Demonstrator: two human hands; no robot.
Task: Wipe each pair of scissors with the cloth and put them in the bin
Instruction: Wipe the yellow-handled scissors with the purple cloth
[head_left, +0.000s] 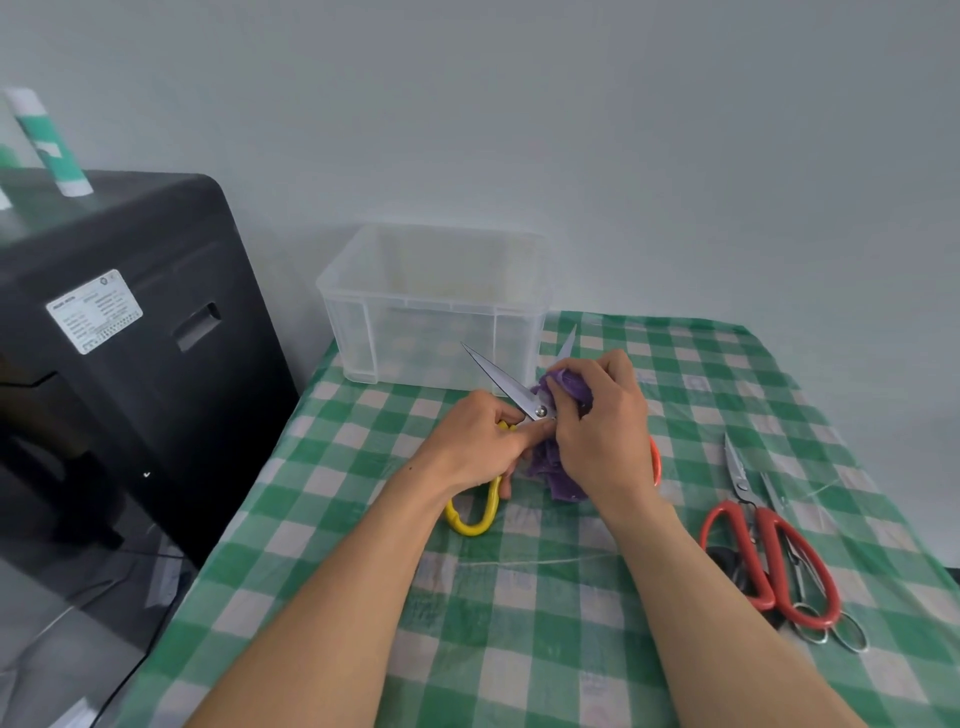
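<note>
Head view: yellow-handled scissors (506, 387) spread open, steel blades.

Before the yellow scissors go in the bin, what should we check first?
1. Left hand grips the yellow scissors: ok.
2. Right hand holds the purple cloth against one blade: ok.
3. Both blades wiped clean: cannot tell.
4. Blades closed for carrying: not ok, they are spread wide open.
5. Bin has no lid and stands just behind the hands: ok.
6. Red scissors lie off to the right, out of the way: ok.
</note>
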